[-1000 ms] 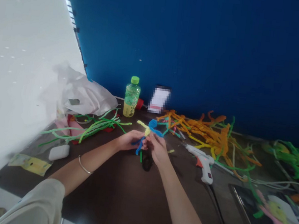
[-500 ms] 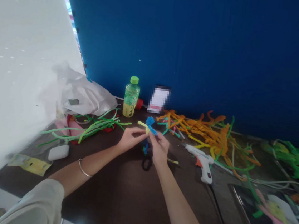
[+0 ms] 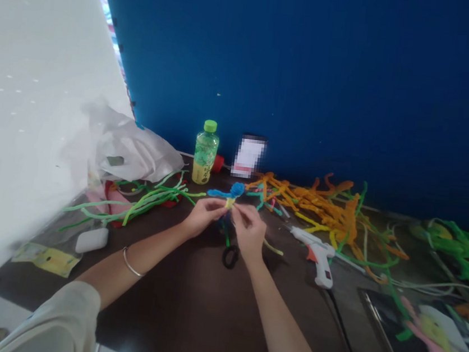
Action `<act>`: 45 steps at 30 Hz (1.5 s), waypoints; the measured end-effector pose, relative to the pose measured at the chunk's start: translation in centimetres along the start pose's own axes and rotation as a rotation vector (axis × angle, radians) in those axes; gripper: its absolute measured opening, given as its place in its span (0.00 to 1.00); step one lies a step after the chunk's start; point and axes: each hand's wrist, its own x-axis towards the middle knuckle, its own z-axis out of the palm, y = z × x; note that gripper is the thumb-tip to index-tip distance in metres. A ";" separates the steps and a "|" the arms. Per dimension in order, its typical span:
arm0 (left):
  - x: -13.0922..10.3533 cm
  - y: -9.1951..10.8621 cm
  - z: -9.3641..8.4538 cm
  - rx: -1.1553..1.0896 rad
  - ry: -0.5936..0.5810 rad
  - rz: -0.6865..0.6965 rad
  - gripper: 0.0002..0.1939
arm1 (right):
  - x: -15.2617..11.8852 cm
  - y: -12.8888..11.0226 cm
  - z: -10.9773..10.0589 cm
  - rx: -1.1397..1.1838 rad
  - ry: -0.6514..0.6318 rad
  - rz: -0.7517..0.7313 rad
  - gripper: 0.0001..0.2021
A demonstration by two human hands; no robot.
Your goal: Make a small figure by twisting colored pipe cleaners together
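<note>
Held a fuzzy blue and yellow figure [image 3: 230, 202] up over the dark table [image 3: 186, 306], pinching its yellow part with the fingertips of the left hand [image 3: 203, 217] and the right hand [image 3: 251, 231]. Had a black loop [image 3: 225, 261] near the right wrist, a white glue gun [image 3: 324, 264] farther right and a green-capped bottle [image 3: 205, 154] upright behind.

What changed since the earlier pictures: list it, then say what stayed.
The blue-and-yellow fuzzy piece has turned: its blue arm, which pointed right, now points left. The left hand and right hand both still hold it. Bottle and glue gun stayed put.
</note>
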 end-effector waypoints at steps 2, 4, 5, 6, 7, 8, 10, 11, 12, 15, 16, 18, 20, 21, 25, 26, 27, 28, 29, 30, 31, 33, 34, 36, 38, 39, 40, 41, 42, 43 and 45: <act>0.1 0.2 -0.1 -0.103 -0.038 -0.058 0.15 | 0.0 -0.1 -0.1 -0.053 -0.011 -0.049 0.08; 0.1 0.3 -0.1 -0.165 -0.086 -0.104 0.15 | 0.0 -0.2 0.0 -0.095 0.020 -0.066 0.08; 0.1 0.4 -0.2 -0.185 -0.100 -0.129 0.15 | 0.0 -0.1 0.0 -0.111 0.040 -0.064 0.08; 0.1 0.4 -0.2 -0.203 -0.109 -0.156 0.14 | -0.1 0.0 0.0 -0.119 0.061 -0.053 0.09; 0.0 0.4 -0.3 -0.223 -0.118 -0.187 0.14 | -0.1 0.1 0.0 -0.121 0.077 -0.035 0.09; 0.0 0.4 -0.3 -0.245 -0.131 -0.217 0.13 | -0.1 0.2 0.1 -0.114 0.084 -0.010 0.10; -0.1 0.5 -0.4 -0.300 -0.176 -0.269 0.12 | -0.2 0.5 0.2 -0.065 0.054 0.061 0.11; -0.1 0.5 -0.4 -0.334 -0.206 -0.291 0.11 | -0.2 0.7 0.3 -0.015 0.021 0.107 0.12; -0.2 0.6 -0.3 -0.370 -0.238 -0.312 0.10 | -0.1 0.8 0.4 0.051 -0.018 0.159 0.12; -0.3 0.9 -0.2 -0.473 -0.303 -0.374 0.07 | 0.0 1.3 0.6 0.308 -0.109 0.311 0.13; -0.3 1.0 -0.2 -0.490 -0.313 -0.393 0.07 | 0.0 1.5 0.7 0.387 -0.120 0.353 0.12; -0.3 1.0 -0.2 -0.483 -0.312 -0.419 0.07 | 0.1 1.9 0.7 0.499 -0.123 0.418 0.12; -0.2 0.8 -0.2 -0.427 -0.277 -0.419 0.07 | 0.2 2.2 0.7 0.540 -0.101 0.457 0.12; -0.1 0.7 -0.3 -0.386 -0.246 -0.405 0.07 | 0.3 2.3 0.6 0.535 -0.083 0.466 0.12; 0.1 0.2 -0.2 -0.222 -0.062 -0.207 0.08 | 0.4 2.4 0.5 0.431 -0.001 0.444 0.14; 0.1 0.2 -0.2 -0.177 -0.028 -0.130 0.10 | 0.4 2.4 0.6 0.400 0.014 0.430 0.14; 0.1 0.1 -0.1 -0.119 -0.006 -0.050 0.11 | 0.4 2.3 0.6 0.370 0.023 0.416 0.14; 0.0 0.1 0.0 -0.045 0.001 0.024 0.13 | 0.4 2.2 0.6 0.342 0.031 0.401 0.14; 0.0 0.1 0.2 0.040 -0.001 0.091 0.15 | 0.3 2.1 0.7 0.318 0.035 0.387 0.14; -0.2 0.1 0.3 0.131 -0.004 0.150 0.16 | 0.3 2.0 0.7 0.298 0.040 0.374 0.14; -0.3 0.2 0.4 0.221 -0.002 0.200 0.16 | 0.2 2.0 0.8 0.282 0.043 0.361 0.14; -0.5 0.1 0.5 0.376 0.013 0.280 0.15 | 0.2 2.0 0.8 0.244 0.053 0.321 0.14; -0.5 0.1 0.5 0.437 0.028 0.316 0.14 | 0.1 1.9 0.7 0.212 0.060 0.289 0.14; -0.6 0.0 0.4 0.533 0.063 0.379 0.11 | 0.0 1.8 0.6 0.114 0.073 0.201 0.12; -0.6 0.0 0.2 0.604 0.102 0.429 0.10 | 0.0 1.6 0.4 0.000 0.074 0.105 0.10; -0.6 -0.1 0.1 0.630 0.120 0.448 0.10 | -0.1 1.4 0.3 -0.053 0.066 0.061 0.09; -0.5 -0.1 0.0 0.643 0.134 0.459 0.09 | -0.1 1.2 0.3 -0.098 0.054 0.019 0.08; -0.4 -0.2 -0.1 0.640 0.144 0.457 0.09 | -0.2 1.0 0.2 -0.131 0.036 -0.021 0.07; -0.3 -0.3 -0.2 0.616 0.150 0.442 0.10 | -0.2 0.9 0.2 -0.153 0.014 -0.059 0.07; -0.2 -0.4 -0.2 0.572 0.155 0.414 0.10 | -0.2 0.7 0.2 -0.164 -0.012 -0.092 0.07; 0.0 -0.5 -0.2 0.441 0.161 0.332 0.11 | -0.2 0.7 0.3 -0.154 -0.040 -0.131 0.06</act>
